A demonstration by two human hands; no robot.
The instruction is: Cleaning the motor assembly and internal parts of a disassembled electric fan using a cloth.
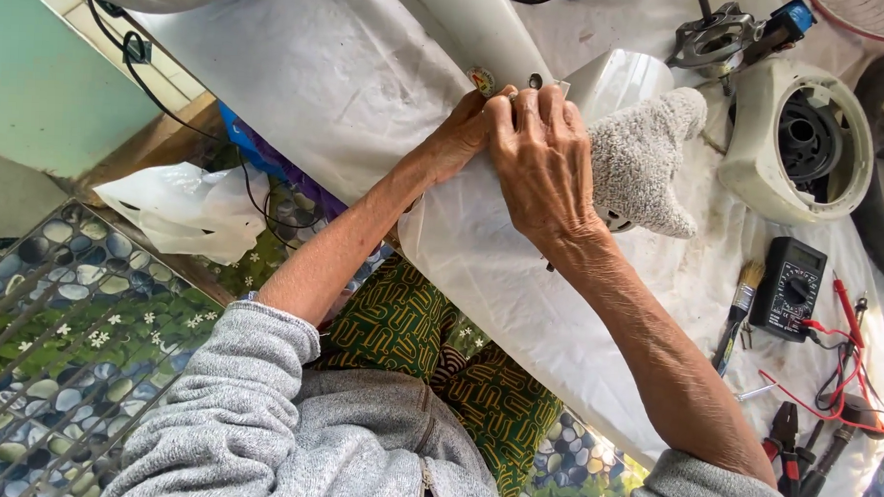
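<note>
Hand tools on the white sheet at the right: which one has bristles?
The small paintbrush with pale bristles and a dark handle, lying just left of the black multimeter. The red-handled pliers lower down have metal jaws instead.

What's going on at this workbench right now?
A person in a grey sweater presses both hands together on the base of a white tube lying on a white sheet. The left hand sits under the right hand; what the fingers pinch is hidden. A grey cloth lies beside them. Further right are a white motor housing, a black multimeter, a brush and pliers.
</note>
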